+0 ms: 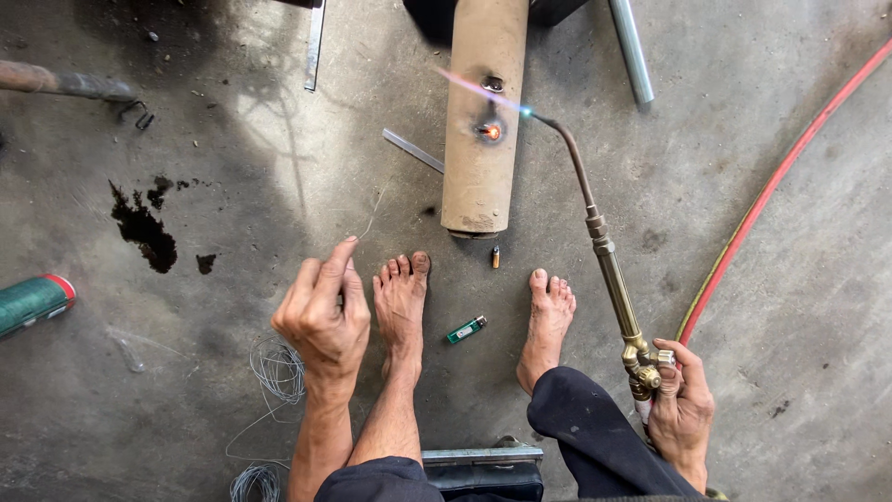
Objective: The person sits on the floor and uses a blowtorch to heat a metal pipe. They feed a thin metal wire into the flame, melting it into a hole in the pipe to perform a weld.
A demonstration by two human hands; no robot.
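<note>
From the head view, your right hand [681,404] is clenched round the valve end of the brass torch [609,270], its flame [483,93] playing across the tan cylinder [483,112] that lies on the floor [790,279] ahead of your feet. One spot [491,132] on the cylinder already glows orange, so heating looks well begun. Your left hand [322,316] pinches a thin wire [372,216], its tip well short of the glow; I judge no wire is fed in yet

Left hand [321,321] pinched (fingers together), right hand [681,409] clenched low.
</note>
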